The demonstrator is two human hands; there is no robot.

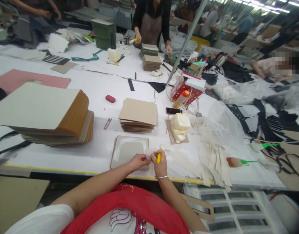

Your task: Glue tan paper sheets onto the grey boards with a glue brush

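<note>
Between my two hands is a small, thin, pale piece of material [148, 153]. My left hand [139, 161] pinches its left side with closed fingers. My right hand [160, 163] is closed around a yellow-handled brush [159, 158], and its fingertips also meet the pale piece. Under and left of the hands lies a grey board [129, 149] with a shiny wet band around its face, on top of another board. A stack of tan boards [139, 112] stands just behind it. To the right, a cream glue container [181, 125] sits on a stained card.
A tall stack of large boards [39, 104] fills the left side. Pink-handled thread snips [107, 123], a red case [110, 98] and a phone [173, 111] lie around. Pale strips [216, 162] and a squeeze bottle [237, 162] are at right. A co-worker [153, 26] stands across the table.
</note>
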